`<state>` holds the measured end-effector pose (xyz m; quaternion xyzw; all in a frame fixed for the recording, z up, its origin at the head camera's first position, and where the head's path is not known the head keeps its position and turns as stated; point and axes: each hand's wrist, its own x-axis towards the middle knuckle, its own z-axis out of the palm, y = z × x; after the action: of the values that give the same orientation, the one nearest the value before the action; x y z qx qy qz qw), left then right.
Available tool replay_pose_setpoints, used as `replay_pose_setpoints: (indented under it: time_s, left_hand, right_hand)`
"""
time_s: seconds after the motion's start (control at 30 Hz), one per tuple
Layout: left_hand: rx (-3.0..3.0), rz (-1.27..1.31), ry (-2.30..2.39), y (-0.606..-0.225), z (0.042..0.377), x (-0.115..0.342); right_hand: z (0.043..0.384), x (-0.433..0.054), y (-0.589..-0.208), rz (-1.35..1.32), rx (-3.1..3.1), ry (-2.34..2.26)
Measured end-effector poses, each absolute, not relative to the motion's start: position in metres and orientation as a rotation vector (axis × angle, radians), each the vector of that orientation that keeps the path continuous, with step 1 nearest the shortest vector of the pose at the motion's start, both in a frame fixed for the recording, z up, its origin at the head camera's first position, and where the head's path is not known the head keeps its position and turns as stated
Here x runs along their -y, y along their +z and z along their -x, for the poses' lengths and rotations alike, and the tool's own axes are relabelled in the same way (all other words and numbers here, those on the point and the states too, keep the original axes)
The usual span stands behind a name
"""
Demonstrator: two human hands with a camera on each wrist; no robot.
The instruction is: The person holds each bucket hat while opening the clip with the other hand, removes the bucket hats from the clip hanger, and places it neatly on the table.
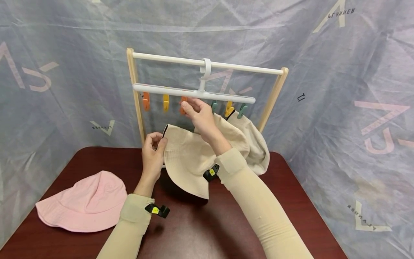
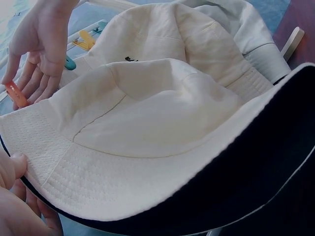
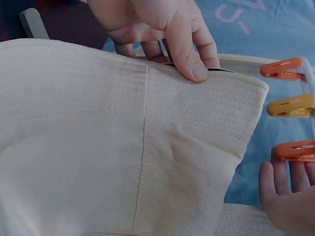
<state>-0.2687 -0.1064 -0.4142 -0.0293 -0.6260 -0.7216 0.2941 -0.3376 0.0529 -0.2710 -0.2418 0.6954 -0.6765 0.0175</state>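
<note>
My left hand (image 1: 152, 153) pinches the brim of a cream bucket hat (image 1: 184, 149), thumb on the outside and fingers behind. The dark lining shows along the brim's edge in the left wrist view. My right hand (image 1: 204, 120) is raised to the hanger bar and pinches an orange clothespin (image 3: 295, 150) between thumb and fingers. The held hat's upper brim corner is below and apart from that clothespin. To the right, a second cream hat (image 1: 234, 135) and a paler hat (image 1: 257, 145) hang from green and yellow clothespins (image 1: 229, 108).
The white hanger (image 1: 194, 93) hooks over the rail of a wood-framed rack (image 1: 132, 68). Another orange clothespin (image 1: 146, 101) and a yellow one (image 1: 166, 102) hang at its left. A pink bucket hat (image 1: 87, 203) lies on the dark red table (image 1: 194, 237), at left.
</note>
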Motion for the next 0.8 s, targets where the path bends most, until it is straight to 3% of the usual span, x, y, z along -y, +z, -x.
replay_pose_setpoints:
  time_s: [0.8]
  left_hand:
    - [1.667,0.101,-1.915,-0.412,0.267,0.107]
  right_hand:
    - [0.328,-0.071,-0.272,0.685,-2.067,-2.261]
